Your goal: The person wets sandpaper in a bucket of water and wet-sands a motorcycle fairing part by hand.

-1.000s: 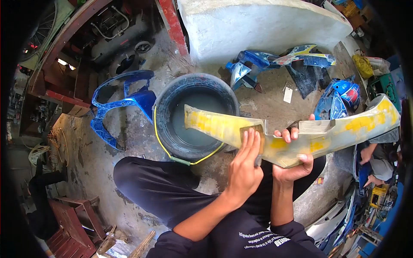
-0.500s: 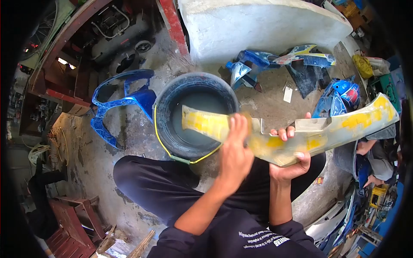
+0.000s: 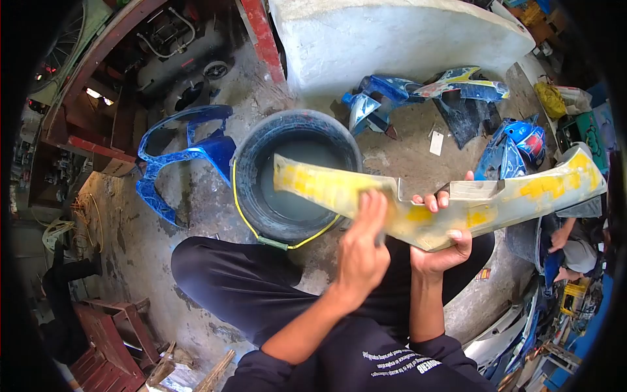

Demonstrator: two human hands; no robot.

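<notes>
A long motorcycle fairing panel [image 3: 428, 219], whitish-grey with yellow patches, lies across my lap with its left end over a dark bucket [image 3: 243, 140]. My right hand [image 3: 444, 251] grips the panel from below near its middle, thumb on the near face and fingertips over the top edge. My left hand [image 3: 364, 251] presses its fingers flat on the panel's face, left of the notch. Under those fingers is a brownish piece of sandpaper [image 3: 390, 193], mostly covered and blurred. Cloudy water [image 3: 287, 206] fills part of the bucket.
A blue plastic frame [image 3: 153, 176] lies left of the bucket. More blue fairing parts [image 3: 385, 91] rest along the white wall [image 3: 398, 39]. At far right, another person's hand [image 3: 560, 238] shows. A red-brown wooden stool [image 3: 108, 340] stands lower left.
My left hand has slid a little right and down along the panel with the sandpaper. The panel has barely shifted in my right hand. The other person's hand at far right has moved.
</notes>
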